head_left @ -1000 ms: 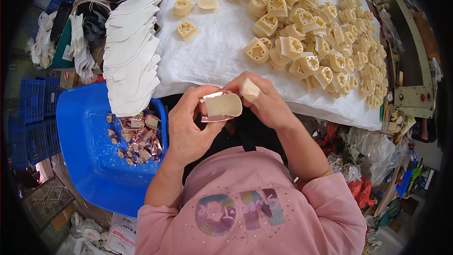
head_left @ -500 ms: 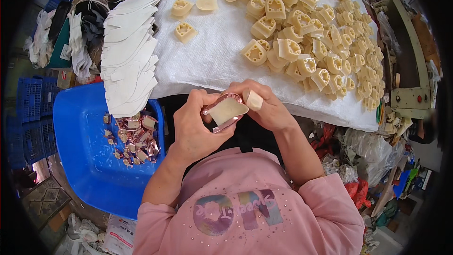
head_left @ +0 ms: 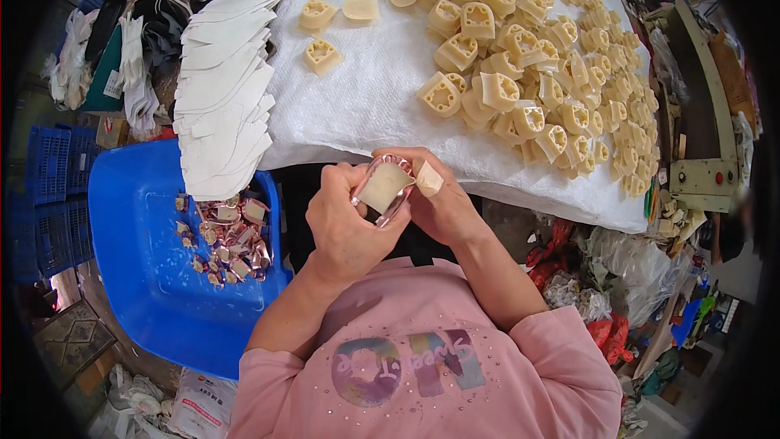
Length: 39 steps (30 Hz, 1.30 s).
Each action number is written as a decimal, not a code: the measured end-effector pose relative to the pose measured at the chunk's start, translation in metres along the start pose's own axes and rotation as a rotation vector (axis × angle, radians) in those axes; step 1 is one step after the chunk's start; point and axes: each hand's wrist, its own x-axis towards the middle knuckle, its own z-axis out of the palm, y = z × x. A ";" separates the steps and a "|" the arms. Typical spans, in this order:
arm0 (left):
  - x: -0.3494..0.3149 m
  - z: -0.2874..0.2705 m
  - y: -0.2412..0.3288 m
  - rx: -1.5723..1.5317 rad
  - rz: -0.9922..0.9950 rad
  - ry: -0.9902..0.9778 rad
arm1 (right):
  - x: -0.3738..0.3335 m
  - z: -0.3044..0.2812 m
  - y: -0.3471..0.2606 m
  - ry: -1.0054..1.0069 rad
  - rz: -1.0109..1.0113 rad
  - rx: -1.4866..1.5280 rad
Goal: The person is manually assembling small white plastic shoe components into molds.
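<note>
Off the near edge of the white-sheeted tabletop (head_left: 325, 106), our left hand (head_left: 345, 215) clamps a beige arch-faced block (head_left: 385, 189) in shiny pink film (head_left: 397, 160), our right hand (head_left: 443, 207) touching its rim, pinching or not we cannot tell, seemingly pleating, the next fold probably needing even pressure.

Hands (head_left: 353, 215) partly hidden behind pink-edged piece (head_left: 384, 187); beige pile (head_left: 501, 91) cut off at top edge.

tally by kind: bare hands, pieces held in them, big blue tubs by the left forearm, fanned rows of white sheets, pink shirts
Bare hands, left hand and right hand: 2
Shiny pink-and-cream piece: 1
Blue tub: 1
White sheets, fanned row: 1
Pink shirt: 1
Total: 6
</note>
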 end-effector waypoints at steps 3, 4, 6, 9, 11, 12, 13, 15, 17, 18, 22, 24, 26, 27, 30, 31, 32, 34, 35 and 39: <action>-0.003 0.009 -0.004 0.023 0.086 0.096 | 0.003 -0.008 0.005 -0.028 -0.036 -0.209; -0.003 0.009 -0.004 0.022 0.086 0.097 | 0.003 -0.007 0.003 -0.028 -0.036 -0.211; -0.004 0.009 -0.004 0.063 0.019 0.097 | 0.003 -0.002 -0.002 -0.001 -0.316 -0.840; -0.001 0.009 -0.006 0.095 0.099 0.102 | 0.004 -0.001 0.001 0.043 -0.327 -0.893; -0.001 0.008 -0.012 0.095 0.110 0.118 | 0.004 -0.006 0.009 0.019 -0.237 -0.650; 0.000 0.007 -0.013 0.088 0.129 0.128 | 0.005 -0.007 0.010 0.006 -0.153 -0.409; -0.001 0.007 -0.012 0.088 0.126 0.132 | 0.004 -0.007 0.011 0.003 -0.150 -0.412; -0.002 0.006 -0.008 0.106 0.113 0.095 | 0.003 -0.006 0.011 0.006 -0.242 -0.540; -0.001 0.006 -0.007 0.080 0.077 0.104 | 0.003 0.001 0.006 0.014 -0.275 -0.671; 0.000 0.007 -0.007 0.053 0.046 0.111 | 0.003 0.003 0.003 0.024 -0.311 -0.802; 0.000 -0.001 -0.015 -0.455 -0.314 -0.018 | 0.009 -0.009 -0.001 -0.077 -0.171 -0.657; 0.004 -0.014 -0.013 -0.752 -0.445 -0.116 | 0.013 -0.011 -0.008 -0.179 -0.210 -0.652; 0.000 -0.015 -0.019 -1.100 -0.454 -0.260 | 0.022 -0.013 -0.001 -0.323 -0.372 -0.650; 0.001 -0.020 -0.022 -1.135 -0.487 -0.384 | 0.021 -0.009 -0.003 -0.329 -0.373 -0.649; 0.005 -0.025 -0.018 -1.002 -0.521 -0.383 | 0.021 -0.001 -0.009 -0.275 -0.270 -0.489; 0.005 -0.024 -0.020 -0.824 -0.387 -0.304 | 0.024 -0.003 -0.010 -0.261 -0.345 -0.673; 0.005 -0.024 -0.023 -0.644 -0.256 -0.224 | 0.027 -0.004 -0.011 -0.245 -0.420 -0.855; 0.000 -0.029 -0.029 -0.650 -0.258 -0.203 | 0.031 -0.001 -0.012 -0.264 -0.438 -0.939; -0.002 -0.032 -0.030 -0.657 -0.259 -0.186 | 0.032 0.001 -0.013 -0.280 -0.457 -1.022; -0.006 -0.042 -0.028 -0.823 -0.338 -0.138 | 0.037 0.013 -0.015 -0.354 -0.505 -1.124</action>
